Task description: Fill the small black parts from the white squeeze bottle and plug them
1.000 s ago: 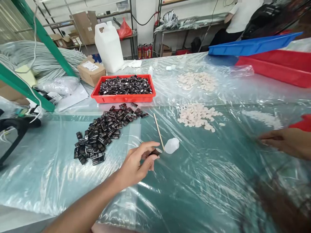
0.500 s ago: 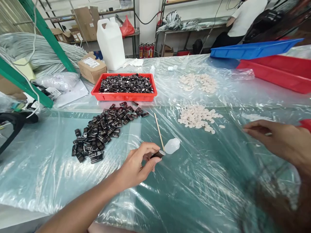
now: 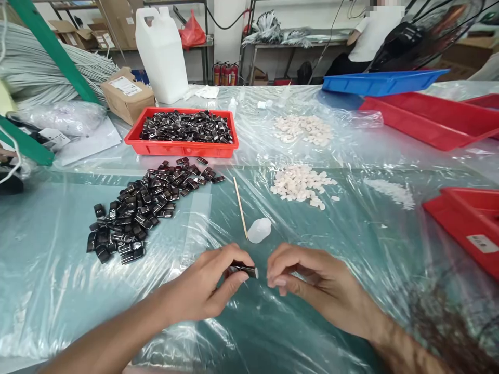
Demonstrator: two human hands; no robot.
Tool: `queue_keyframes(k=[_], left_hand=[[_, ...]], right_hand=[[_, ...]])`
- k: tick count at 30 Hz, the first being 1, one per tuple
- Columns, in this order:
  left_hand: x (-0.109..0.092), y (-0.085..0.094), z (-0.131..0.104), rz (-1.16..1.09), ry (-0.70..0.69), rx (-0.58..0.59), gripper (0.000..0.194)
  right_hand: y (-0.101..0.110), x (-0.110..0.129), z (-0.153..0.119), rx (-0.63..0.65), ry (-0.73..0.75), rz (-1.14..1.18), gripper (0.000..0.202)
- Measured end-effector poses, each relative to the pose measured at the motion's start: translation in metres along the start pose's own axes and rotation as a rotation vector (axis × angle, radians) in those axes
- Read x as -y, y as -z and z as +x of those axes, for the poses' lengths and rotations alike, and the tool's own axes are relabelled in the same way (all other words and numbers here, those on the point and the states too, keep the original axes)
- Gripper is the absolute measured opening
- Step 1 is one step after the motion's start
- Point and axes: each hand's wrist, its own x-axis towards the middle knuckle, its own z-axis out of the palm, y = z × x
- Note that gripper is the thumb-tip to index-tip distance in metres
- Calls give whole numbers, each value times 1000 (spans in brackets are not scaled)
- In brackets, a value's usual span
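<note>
My left hand (image 3: pixel 202 283) pinches a small black casing (image 3: pixel 246 269) between thumb and fingers, its pale flat end facing right. Just right of that end, a narrow gap away, is my right hand (image 3: pixel 323 285) with thumb and fingertips pressed together; anything between them is too small or hidden. Beyond the hands lie a translucent white blob-shaped piece (image 3: pixel 259 230) and a thin wooden stick (image 3: pixel 240 208). To the left spreads a pile of similar black casings (image 3: pixel 136 210). A heap of small whitish flat pieces (image 3: pixel 300 183) sits farther back.
A red tray (image 3: pixel 181 149) full of black pieces stands at the back left, near a white jug (image 3: pixel 162 57) and a cardboard box (image 3: pixel 128 96). Tiny white bits (image 3: pixel 392 192) lie before a red bin (image 3: pixel 463 213) at right. Clear plastic covers the table. A person (image 3: pixel 374 36) is in the background.
My right hand has come in from the far right to beside the casing. The left hand still holds the casing, now turned more level. The view has shifted rightward.
</note>
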Motion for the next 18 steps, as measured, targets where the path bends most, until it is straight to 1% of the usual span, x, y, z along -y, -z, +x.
queue_keyframes(k=[3,5,7,9,13,15,18], left_hand=[[-4,0,-1,4,38,41,12],[-8,2,-1,10,57,66,12],[-11,4,-1,-5,79,91,11],[-14,5,0,-55,115,118,9],[-15,4,0,-241,199,155,11],[-16,3,-1,-299,215,154,12],[-16,2,-2,-325,207,150,14]], right_hand=[[-3,-4,2,-15,34,-30,8],[-5,-6,2,1,29,-22,5],[-8,-9,2,27,15,9,7],[-8,-10,1,43,10,27,6],[-7,-9,1,68,-14,33,7],[-6,-8,2,79,-16,36,7],[-7,-8,2,80,-37,64,7]])
